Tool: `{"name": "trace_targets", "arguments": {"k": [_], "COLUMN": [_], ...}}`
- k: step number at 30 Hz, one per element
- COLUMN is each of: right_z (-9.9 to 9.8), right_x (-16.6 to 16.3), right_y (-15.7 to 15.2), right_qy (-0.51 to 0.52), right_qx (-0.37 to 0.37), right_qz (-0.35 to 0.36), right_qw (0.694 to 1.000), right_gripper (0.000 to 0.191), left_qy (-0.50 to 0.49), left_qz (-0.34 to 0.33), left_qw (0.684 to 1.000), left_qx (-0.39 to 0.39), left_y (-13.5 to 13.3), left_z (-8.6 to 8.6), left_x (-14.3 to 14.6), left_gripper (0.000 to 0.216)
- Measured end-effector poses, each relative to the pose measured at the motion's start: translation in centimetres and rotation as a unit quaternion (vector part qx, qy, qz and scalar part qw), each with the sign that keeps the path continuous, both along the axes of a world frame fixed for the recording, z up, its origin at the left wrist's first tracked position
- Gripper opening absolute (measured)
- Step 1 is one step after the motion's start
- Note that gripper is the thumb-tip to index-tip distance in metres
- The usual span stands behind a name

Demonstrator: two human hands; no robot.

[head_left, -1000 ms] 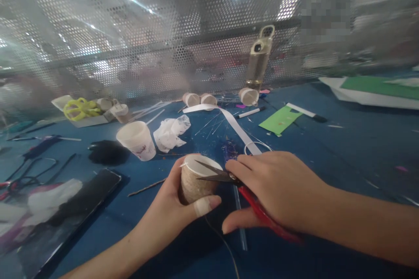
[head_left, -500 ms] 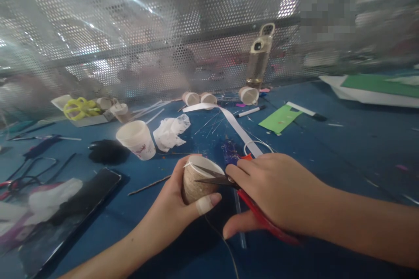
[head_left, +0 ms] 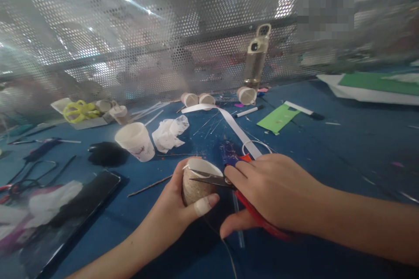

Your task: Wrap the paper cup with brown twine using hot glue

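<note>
My left hand (head_left: 178,202) is wrapped round a paper cup (head_left: 199,187) covered in brown twine, its white mouth tipped up towards the far side. White tape circles the thumb of that hand. In my right hand (head_left: 271,196) are red-handled scissors (head_left: 209,178), their dark blades a little apart at the cup's rim. Whether the blades touch the rim I cannot tell. A thin cord (head_left: 225,248) trails below the cup. Just beyond my right hand lie a blue glue gun-like tool (head_left: 229,150), partly hidden, and a white ribbon (head_left: 235,126).
A white paper cup (head_left: 135,139) and crumpled white plastic (head_left: 170,133) lie left of centre. Twine-wrapped cups (head_left: 247,96) and a bottle (head_left: 255,63) stand at the back by a perforated metal screen (head_left: 157,52). Green paper (head_left: 278,117) is at right, a black tablet-like slab (head_left: 94,196) at left.
The scissor blades have drawn slightly closer together at the cup's rim. Both hands keep their hold, and the whole view has shifted a little.
</note>
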State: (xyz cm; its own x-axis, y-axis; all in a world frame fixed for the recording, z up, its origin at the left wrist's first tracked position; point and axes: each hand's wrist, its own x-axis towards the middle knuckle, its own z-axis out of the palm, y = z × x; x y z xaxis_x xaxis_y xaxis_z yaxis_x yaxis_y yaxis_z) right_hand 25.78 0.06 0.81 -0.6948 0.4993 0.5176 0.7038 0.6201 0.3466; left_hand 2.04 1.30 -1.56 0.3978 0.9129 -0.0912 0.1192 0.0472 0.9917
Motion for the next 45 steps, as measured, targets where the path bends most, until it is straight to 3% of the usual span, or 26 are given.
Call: {"name": "trace_targets", "arguments": {"k": [8, 15, 24, 30, 45], "right_z": [0.0, -0.3, -0.1, 0.0, -0.5], "right_x": [-0.1, -0.4, -0.4, -0.6, -0.7], "right_y": [0.0, -0.3, 0.0, -0.3, -0.8], "right_qy": [-0.021, -0.005, 0.019, 0.016, 0.001], "right_qx": [0.015, 0.019, 0.026, 0.004, 0.017], "right_qz": [-0.007, -0.021, -0.005, -0.018, -0.030], "right_qw": [1.000, 1.000, 0.999, 1.000, 0.999], "right_gripper": [0.075, 0.084, 0.079, 0.089, 0.077], "left_qy": [0.004, 0.011, 0.012, 0.025, 0.043], "left_qz": [0.003, 0.001, 0.002, 0.006, 0.007], "left_qw": [1.000, 1.000, 1.000, 0.999, 0.998], "left_qx": [0.009, 0.011, 0.018, 0.036, 0.052], "left_y": [-0.2, -0.1, -0.1, -0.2, 0.1], "left_z": [0.1, 0.1, -0.2, -0.1, -1.0], "left_x": [0.1, 0.2, 0.1, 0.0, 0.1], "left_gripper": [0.069, 0.070, 0.073, 0.073, 0.074]}}
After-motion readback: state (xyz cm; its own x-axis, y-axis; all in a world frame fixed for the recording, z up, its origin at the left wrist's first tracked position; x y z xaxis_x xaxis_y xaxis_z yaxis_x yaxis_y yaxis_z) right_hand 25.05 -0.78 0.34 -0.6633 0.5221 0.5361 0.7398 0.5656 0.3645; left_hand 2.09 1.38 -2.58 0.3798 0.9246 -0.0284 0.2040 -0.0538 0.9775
